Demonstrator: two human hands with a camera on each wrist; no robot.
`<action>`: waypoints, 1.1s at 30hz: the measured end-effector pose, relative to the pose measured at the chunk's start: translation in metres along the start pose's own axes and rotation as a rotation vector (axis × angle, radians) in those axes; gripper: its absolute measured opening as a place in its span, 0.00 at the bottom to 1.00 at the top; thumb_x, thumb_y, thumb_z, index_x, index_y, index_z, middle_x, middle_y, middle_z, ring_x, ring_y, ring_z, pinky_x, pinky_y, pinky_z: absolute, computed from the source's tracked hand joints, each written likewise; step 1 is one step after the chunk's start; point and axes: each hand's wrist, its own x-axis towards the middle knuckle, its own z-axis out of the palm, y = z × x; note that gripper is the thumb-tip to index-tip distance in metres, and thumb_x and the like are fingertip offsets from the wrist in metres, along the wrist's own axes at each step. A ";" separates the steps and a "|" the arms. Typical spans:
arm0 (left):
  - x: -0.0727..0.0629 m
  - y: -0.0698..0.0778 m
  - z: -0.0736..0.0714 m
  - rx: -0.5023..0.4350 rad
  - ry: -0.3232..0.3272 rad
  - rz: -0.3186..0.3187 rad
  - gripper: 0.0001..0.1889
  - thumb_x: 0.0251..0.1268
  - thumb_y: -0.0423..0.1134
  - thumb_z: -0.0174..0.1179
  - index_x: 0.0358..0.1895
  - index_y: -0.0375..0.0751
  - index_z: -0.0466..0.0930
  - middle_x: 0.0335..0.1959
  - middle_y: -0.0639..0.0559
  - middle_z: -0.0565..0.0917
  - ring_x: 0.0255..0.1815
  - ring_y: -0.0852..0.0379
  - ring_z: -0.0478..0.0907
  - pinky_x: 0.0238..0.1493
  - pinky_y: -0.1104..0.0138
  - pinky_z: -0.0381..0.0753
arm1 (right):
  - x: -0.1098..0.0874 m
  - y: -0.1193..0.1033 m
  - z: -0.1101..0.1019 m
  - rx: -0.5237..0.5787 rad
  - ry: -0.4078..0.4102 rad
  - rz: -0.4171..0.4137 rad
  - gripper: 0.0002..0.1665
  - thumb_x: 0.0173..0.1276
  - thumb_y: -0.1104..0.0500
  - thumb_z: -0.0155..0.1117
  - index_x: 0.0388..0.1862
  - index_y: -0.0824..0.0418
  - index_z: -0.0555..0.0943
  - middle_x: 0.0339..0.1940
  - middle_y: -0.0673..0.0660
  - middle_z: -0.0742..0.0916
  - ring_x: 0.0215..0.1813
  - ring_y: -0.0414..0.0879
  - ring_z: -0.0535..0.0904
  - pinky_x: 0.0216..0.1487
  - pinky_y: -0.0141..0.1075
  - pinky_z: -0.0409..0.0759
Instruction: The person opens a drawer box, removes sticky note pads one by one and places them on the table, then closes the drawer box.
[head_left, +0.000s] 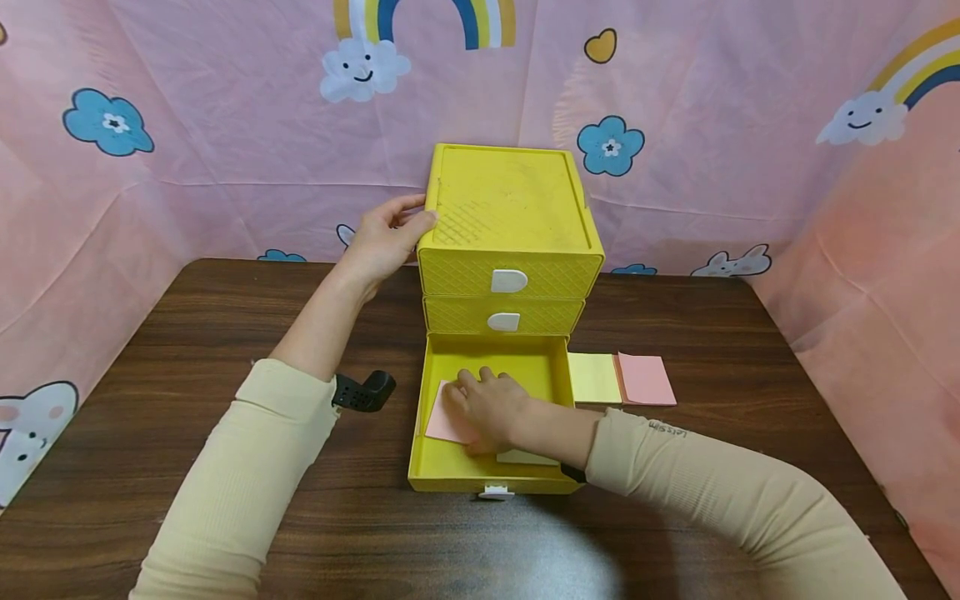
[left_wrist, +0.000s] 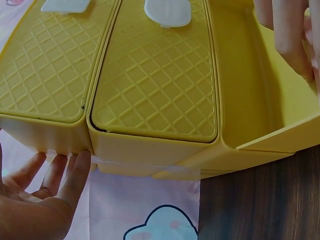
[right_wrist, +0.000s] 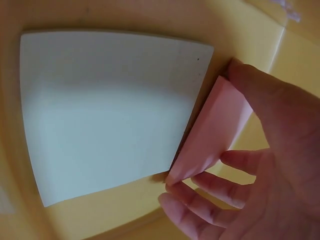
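A yellow three-drawer organizer (head_left: 517,196) stands on the table with its bottom drawer (head_left: 551,354) pulled out. My left hand (head_left: 386,242) touches the organizer's upper left side, its fingertips (left_wrist: 77,160) resting against the side wall in the left wrist view. Inside the open drawer, my right hand (head_left: 491,408) holds a pink sticky note pad (right_wrist: 215,130) between thumb and fingers, close to the drawer's left wall. Beside it a pale sticky note pad (right_wrist: 110,115) lies flat on the drawer floor; in the head view my wrist partly covers it.
Right of the drawer, a pale yellow pad (head_left: 595,377) and a pink pad (head_left: 648,380) lie side by side on the dark wood table (head_left: 337,517). The two upper drawers, with white pull tabs (head_left: 509,281), are closed. A patterned pink cloth (head_left: 262,125) hangs behind.
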 end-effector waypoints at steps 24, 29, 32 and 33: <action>0.000 0.000 0.001 -0.011 0.003 0.003 0.26 0.66 0.47 0.53 0.66 0.49 0.65 0.56 0.46 0.71 0.51 0.55 0.73 0.52 0.62 0.77 | -0.002 0.009 -0.006 -0.028 0.024 -0.024 0.48 0.54 0.34 0.61 0.66 0.60 0.62 0.54 0.56 0.72 0.52 0.51 0.71 0.48 0.35 0.78; 0.000 0.000 0.000 0.004 0.000 0.003 0.26 0.66 0.48 0.53 0.67 0.49 0.64 0.57 0.46 0.71 0.52 0.55 0.73 0.52 0.61 0.77 | -0.004 0.011 -0.008 -0.028 0.020 -0.032 0.48 0.53 0.34 0.61 0.65 0.60 0.62 0.55 0.56 0.72 0.52 0.50 0.70 0.48 0.35 0.77; 0.000 0.000 0.000 -0.002 -0.003 0.002 0.26 0.66 0.48 0.53 0.67 0.49 0.64 0.58 0.46 0.70 0.52 0.54 0.73 0.53 0.61 0.77 | -0.005 0.013 -0.008 -0.044 0.021 -0.045 0.48 0.53 0.33 0.60 0.66 0.59 0.62 0.56 0.56 0.72 0.52 0.50 0.70 0.47 0.35 0.77; 0.000 0.000 0.000 -0.007 -0.003 0.000 0.26 0.66 0.48 0.53 0.67 0.49 0.64 0.58 0.46 0.70 0.52 0.54 0.73 0.52 0.61 0.77 | -0.005 0.014 -0.008 -0.047 0.021 -0.050 0.49 0.53 0.32 0.60 0.66 0.59 0.62 0.56 0.56 0.72 0.52 0.50 0.70 0.47 0.35 0.77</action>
